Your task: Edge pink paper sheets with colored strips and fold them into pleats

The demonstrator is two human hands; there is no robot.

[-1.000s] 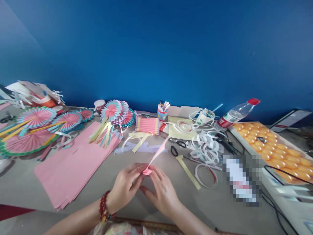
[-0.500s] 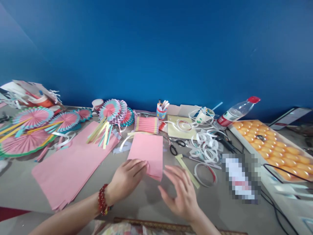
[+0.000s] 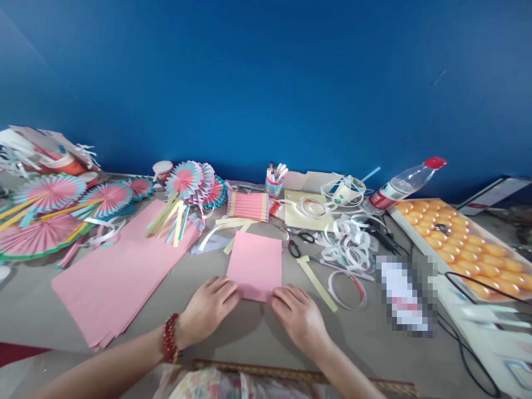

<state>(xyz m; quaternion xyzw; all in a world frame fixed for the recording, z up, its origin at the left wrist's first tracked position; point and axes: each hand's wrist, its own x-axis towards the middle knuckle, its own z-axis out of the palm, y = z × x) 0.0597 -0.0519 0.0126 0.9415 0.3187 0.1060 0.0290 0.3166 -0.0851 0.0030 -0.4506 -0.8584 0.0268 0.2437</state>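
A pink sheet of paper (image 3: 255,263) lies on the table in front of me. At its near left corner, my left hand (image 3: 211,307) is closed with its fingers bent on the edge. My right hand (image 3: 300,317) grips the near right corner in the same way, thumb side against the paper. Beyond the sheet are a folded pink paper piece with yellow edges (image 3: 248,206) and some pale yellow strips (image 3: 233,223). A pair of black scissors (image 3: 296,247) lies just past the sheet's right side.
Larger pink sheets (image 3: 120,271) and several pleated paper fans (image 3: 107,199) are at left. To the right are curled white paper strips (image 3: 347,244), a white ring (image 3: 347,291), a bottle (image 3: 401,185) and a tray of orange domes (image 3: 465,244). A pen cup (image 3: 274,185) stands by the blue wall.
My right hand, spread and apart from the sheet before, has come down onto its near right corner. The left hand has moved slightly left and down, and the sheet now lies squarer to me.
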